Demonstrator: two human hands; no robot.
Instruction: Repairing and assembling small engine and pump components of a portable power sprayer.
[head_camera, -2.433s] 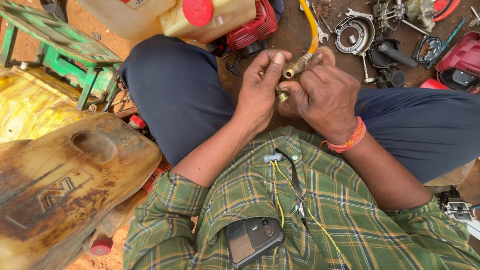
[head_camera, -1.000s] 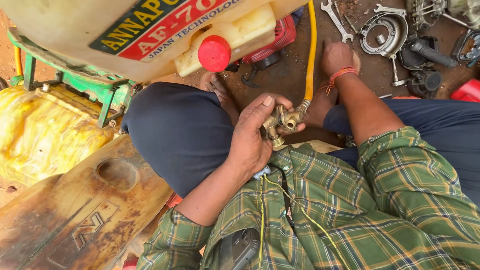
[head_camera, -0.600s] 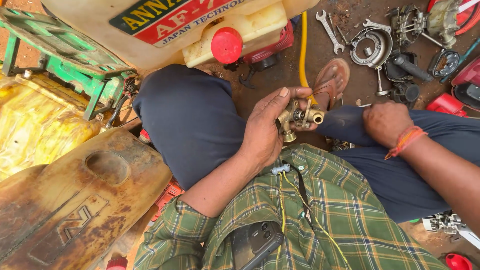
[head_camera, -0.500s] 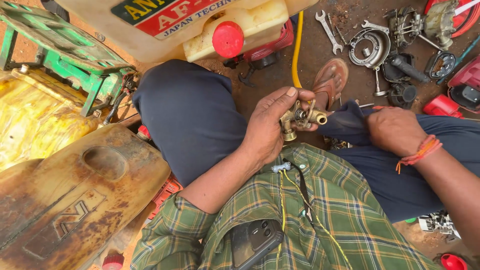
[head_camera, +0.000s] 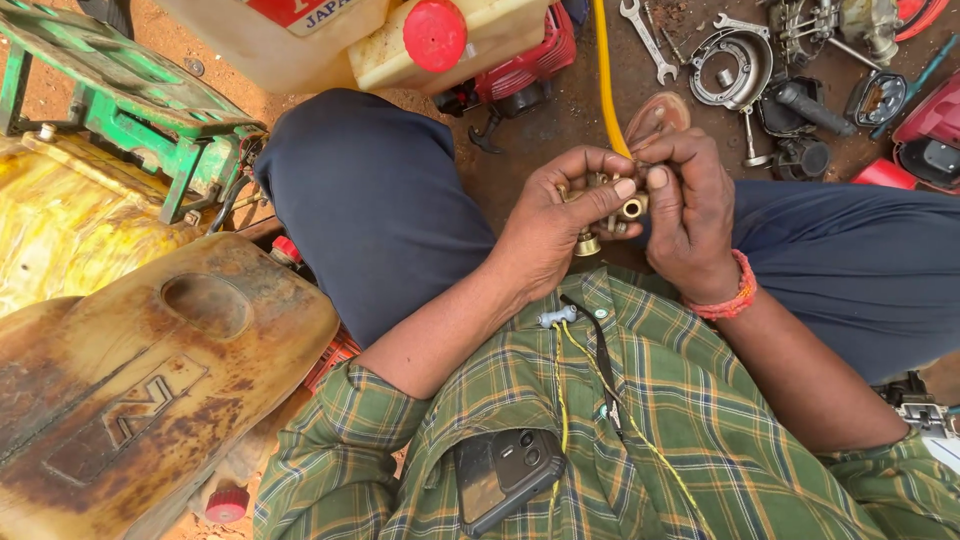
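Holding the small brass fitting (head_camera: 608, 212) over the lap, our left hand (head_camera: 555, 225) has its grip closed around the part, thumb laid across the top and fingers curled beneath. Our right hand (head_camera: 690, 205) has come back to the work: half a second ago it lay well apart on the right thigh, and it now meets the left, its grip pinched narrow on the fitting's upper right end, thumb tip beside the left thumb. We judge from this that one-handed holding has given way to two-handed work on the part. The left wrist is bent inward with the forearm rising from the checked green shirt (head_camera: 620, 440); the right forearm comes in from the lower right, an orange wristband (head_camera: 728, 298) at the wrist. A yellow hose (head_camera: 606, 70) runs up from behind the hands to the cream sprayer tank with its red cap (head_camera: 433, 34). Beyond lie spanners (head_camera: 645, 35), a round metal housing (head_camera: 735, 65) and dark engine parts on the dirt ground. To the left sit a green frame (head_camera: 120, 110) and a rust-stained tank (head_camera: 130, 390). A phone (head_camera: 505, 470) sits in the shirt pocket.
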